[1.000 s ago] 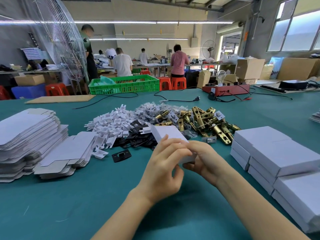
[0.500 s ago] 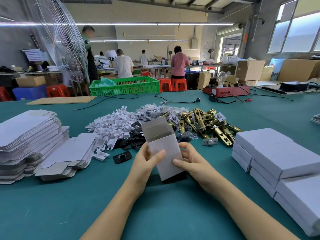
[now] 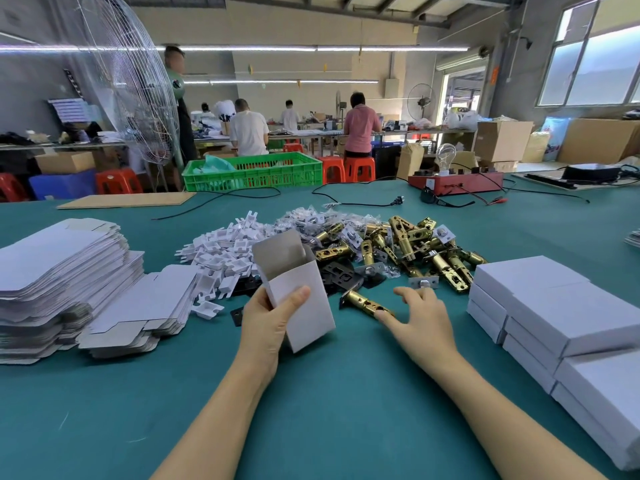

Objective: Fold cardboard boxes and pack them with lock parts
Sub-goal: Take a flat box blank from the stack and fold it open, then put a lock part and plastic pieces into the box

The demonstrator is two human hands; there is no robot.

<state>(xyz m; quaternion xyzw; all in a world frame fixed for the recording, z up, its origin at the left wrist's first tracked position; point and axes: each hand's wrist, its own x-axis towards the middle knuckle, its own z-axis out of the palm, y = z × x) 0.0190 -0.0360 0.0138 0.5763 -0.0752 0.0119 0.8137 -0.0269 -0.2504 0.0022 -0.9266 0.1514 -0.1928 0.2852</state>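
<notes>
At far left of frame: flat box blanks (image 3: 62, 271), stacked; thin card, light, easily creased. Left of centre: left hand (image 3: 266, 327) gripping erected white box (image 3: 298, 299) by its side walls, top flap open; light, crushable, best held low at the corners. Centre: brass latch (image 3: 367, 303) lying on green table (image 3: 329, 410); likely heavy, rigid, smooth; best pinched mid-barrel. Right of centre: right hand (image 3: 422, 317), fingers spread, fingertip touching latch, nothing grasped. Lower right: finished boxes (image 3: 561, 306), stacked.

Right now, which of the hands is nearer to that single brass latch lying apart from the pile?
Right. The right hand touches the brass latch at its near end with a fingertip, while the left hand grips the open white box beside it.
</notes>
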